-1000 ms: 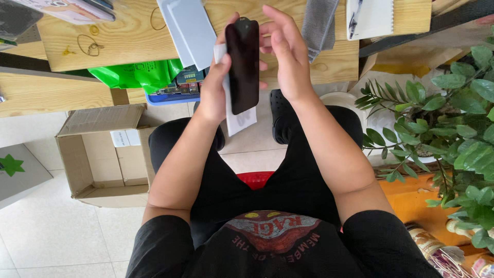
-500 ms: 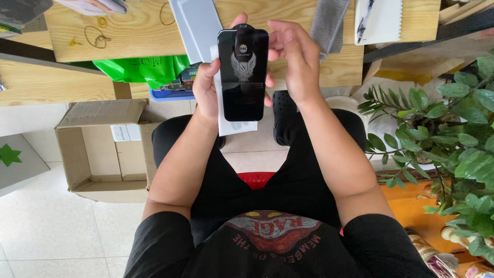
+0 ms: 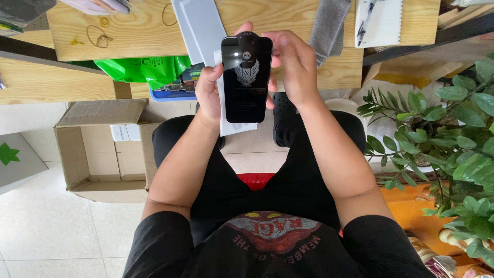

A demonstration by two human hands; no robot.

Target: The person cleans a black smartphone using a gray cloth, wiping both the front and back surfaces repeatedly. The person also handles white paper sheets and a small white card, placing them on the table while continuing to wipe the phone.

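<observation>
head view: the work looked to be at an early or middle stage, as a judgement. the black glossy panel (image 3: 246, 77), shaped like a phone screen protector with a winged emblem on it, was already out and held up face-on above the lap, in front of the wooden table (image 3: 139, 31). a white paper sleeve (image 3: 234, 127) sat right behind it and showed below its bottom edge, so the 2 had not been parted. whether any film had been peeled off the panel could not be told.

the left hand (image 3: 208, 95) was curled around the panel's left edge, gripping panel and white sleeve together, thumb side toward the front. the right hand (image 3: 293, 67) was half closed at the panel's upper right edge, fingertips touching the top corner; it pinched or steadied the panel rather than carrying it, though the exact contact was partly hidden.

a grey flat sheet (image 3: 200, 25) lay on the table just behind the hands. a cardboard box (image 3: 103, 149) stood on the floor to the left, a potted plant (image 3: 453, 128) to the right.
</observation>
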